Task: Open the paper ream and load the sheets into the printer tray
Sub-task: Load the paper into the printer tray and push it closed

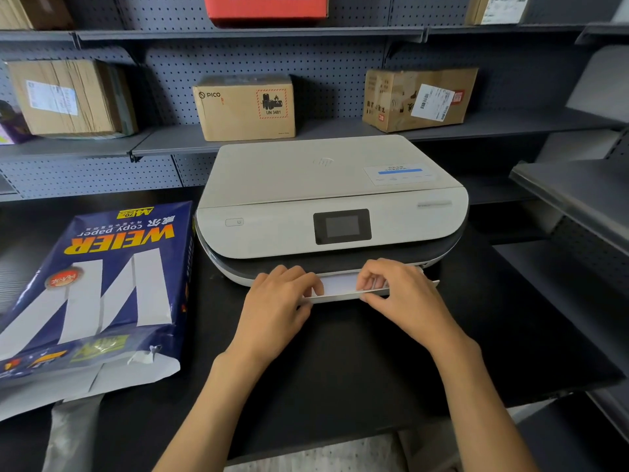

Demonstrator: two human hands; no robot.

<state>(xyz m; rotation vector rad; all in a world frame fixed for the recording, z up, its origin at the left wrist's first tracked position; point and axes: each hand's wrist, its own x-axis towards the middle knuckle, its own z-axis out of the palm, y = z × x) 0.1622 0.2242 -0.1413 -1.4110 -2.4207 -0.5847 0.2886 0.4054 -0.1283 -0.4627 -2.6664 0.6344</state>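
A white and black printer point(326, 199) sits on the black shelf surface point(340, 362) in front of me. Its paper tray point(340, 294) sticks out a little at the front, with white sheets point(337, 283) lying in it. My left hand point(279, 301) grips the tray's front edge on the left, fingers on top. At the right end, my right hand point(398, 294) pinches the front edge, thumb below and fingers over the sheets. The blue paper ream point(95, 294) lies to the left of the printer, its near end torn open.
Cardboard boxes point(245, 107) stand on the grey pegboard shelf behind the printer, with another at the left point(68, 97) and at the right point(418, 97). A red box point(265, 8) sits on the top shelf. More grey shelves point(578, 199) close in on the right.
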